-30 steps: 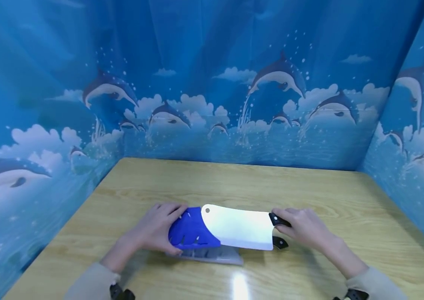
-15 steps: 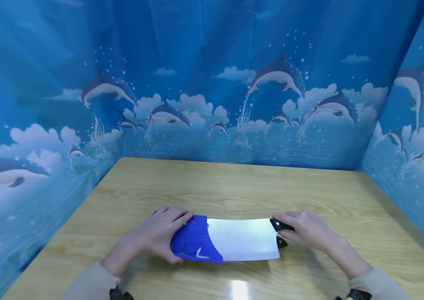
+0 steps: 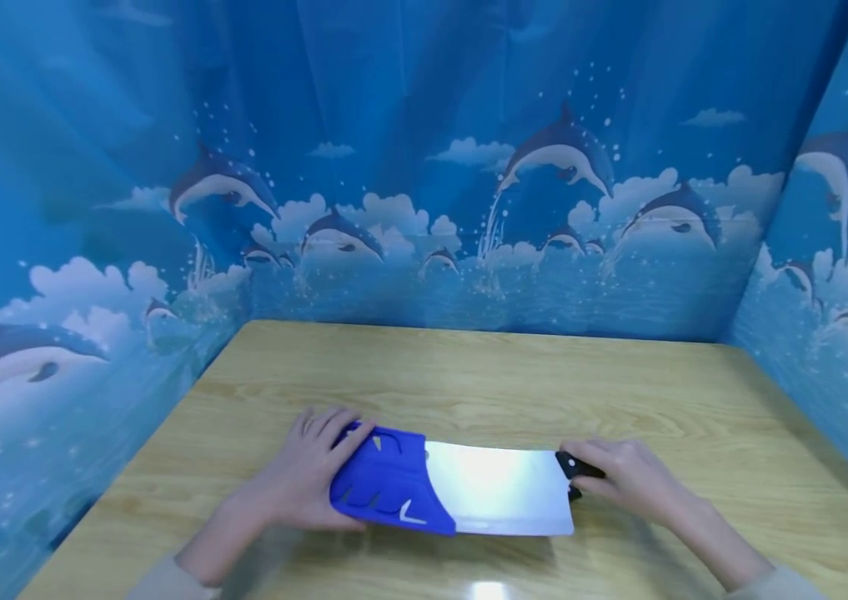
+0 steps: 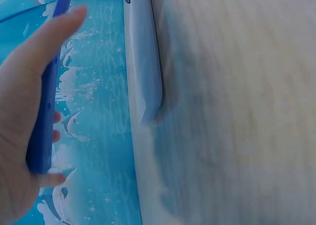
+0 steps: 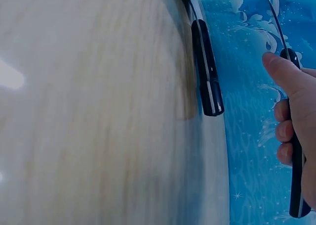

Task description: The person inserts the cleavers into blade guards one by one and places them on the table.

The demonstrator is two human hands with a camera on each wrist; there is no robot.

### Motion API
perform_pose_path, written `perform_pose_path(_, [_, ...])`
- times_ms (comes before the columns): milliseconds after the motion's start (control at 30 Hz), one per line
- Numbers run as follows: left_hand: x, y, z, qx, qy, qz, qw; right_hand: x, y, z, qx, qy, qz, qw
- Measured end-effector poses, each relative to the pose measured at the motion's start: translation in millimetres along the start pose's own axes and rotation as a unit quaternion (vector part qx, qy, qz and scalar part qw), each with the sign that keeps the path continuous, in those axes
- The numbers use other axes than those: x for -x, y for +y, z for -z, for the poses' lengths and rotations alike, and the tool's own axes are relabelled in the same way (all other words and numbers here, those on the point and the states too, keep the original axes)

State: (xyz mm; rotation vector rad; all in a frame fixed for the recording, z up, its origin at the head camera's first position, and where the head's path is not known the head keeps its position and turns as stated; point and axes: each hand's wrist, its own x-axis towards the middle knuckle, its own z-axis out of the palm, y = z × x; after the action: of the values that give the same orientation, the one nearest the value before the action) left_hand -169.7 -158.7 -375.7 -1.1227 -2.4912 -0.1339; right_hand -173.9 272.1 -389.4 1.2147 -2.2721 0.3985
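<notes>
My left hand (image 3: 311, 479) grips the closed end of a blue blade cover (image 3: 389, 483) with cut-out slots. Out of its right end reaches the broad, shiny blade of a cleaver (image 3: 502, 487). The blade's far end is hidden inside the cover. At the right, my right hand (image 3: 626, 475) holds the cleaver's black handle (image 5: 296, 170). Cover and cleaver are held above the table. Below them lies a second knife, its black handle (image 5: 208, 76) on the wood and a pale grey sheath (image 4: 146, 62) at its other end. The head view shows little of it.
The light wooden table (image 3: 469, 375) spreads out around the hands. Blue curtains (image 3: 408, 167) printed with dolphins stand behind it and at both sides.
The cleaver's tip corner with its hole has gone under the cover's edge. Cover and cleaver have come nearer the body, hiding the grey sheath in the head view. My right hand moved slightly right.
</notes>
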Motion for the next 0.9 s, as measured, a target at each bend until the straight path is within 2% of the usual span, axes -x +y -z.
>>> perform_pose_path(167, [3.3, 1.4, 4.9, 0.022, 0.032, -0.016, 0.9991, 3.9, -5, 7, -0.008, 0.008, 0.009, 0.9999])
perform_pose_path(367, [4.0, 2.7, 11.6, 0.052, 0.039, -0.022, 0.9977, 6.1, -14, 17, -0.011, 0.012, 0.023, 0.9996])
perform_pose_path(567, [2.0, 7.2, 14.3, 0.055, 0.043, -0.033, 0.9970, 12.8, -24, 24, -0.004, -0.002, -0.010, 0.9999])
perform_pose_path(667, [1.9, 9.7, 14.9, 0.059, 0.044, -0.035, 0.9966, 15.4, -31, 28, -0.012, -0.025, -0.036, 0.9990])
perform_pose_path(900, [3.7, 11.0, 16.1, 0.081, 0.036, -0.025, 0.9958, 15.7, -41, 35, -0.021, -0.052, -0.071, 0.9959])
